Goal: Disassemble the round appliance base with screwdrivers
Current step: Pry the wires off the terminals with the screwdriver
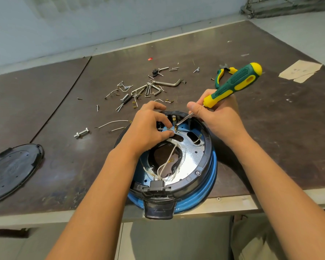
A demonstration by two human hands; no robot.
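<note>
The round appliance base (199, 166), blue with a black rim and a shiny metal plate inside, lies upside down at the table's near edge with white wires showing. My right hand (216, 117) grips a green and yellow screwdriver (235, 83); its metal tip points down-left at a brass terminal on the far inner side of the base. My left hand (150, 128) reaches into the far side of the base and pinches a white wire beside that terminal.
A black round cover (11, 171) lies at the left. Loose screws, hex keys (152, 87), wire pieces and a bolt (81, 132) are scattered behind the base. Green-handled pliers (223, 72) and a scrap of cardboard (300, 71) lie at the far right.
</note>
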